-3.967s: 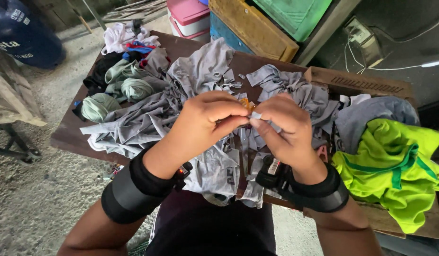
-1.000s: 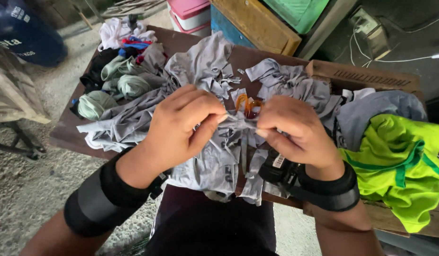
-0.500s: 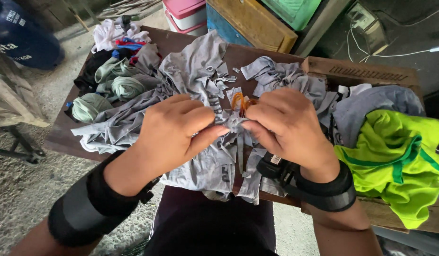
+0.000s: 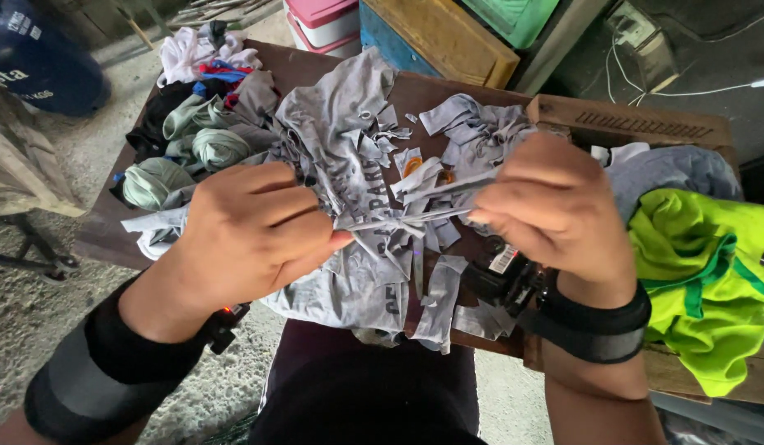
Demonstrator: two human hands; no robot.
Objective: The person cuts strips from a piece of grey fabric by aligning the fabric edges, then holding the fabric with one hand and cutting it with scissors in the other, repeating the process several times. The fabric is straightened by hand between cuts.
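My left hand (image 4: 246,235) and my right hand (image 4: 555,206) are held above a brown wooden table (image 4: 307,70). Each pinches one end of a thin grey cloth strip (image 4: 402,221) stretched taut between them, with a knot near its middle. Under the strip lies a grey printed shirt (image 4: 349,165) cut into many strips. Both wrists wear black bands.
Rolled green and grey cloths (image 4: 200,148) and white and coloured rags (image 4: 196,53) lie at the table's far left. A bright green garment (image 4: 703,272) and a blue-grey one (image 4: 679,173) lie at the right. Coloured crates (image 4: 448,33) stand behind. Gravel floor lies on the left.
My hands were close together working the strips at the middle. They have now moved apart, drawing the knotted grey strip tight between them.
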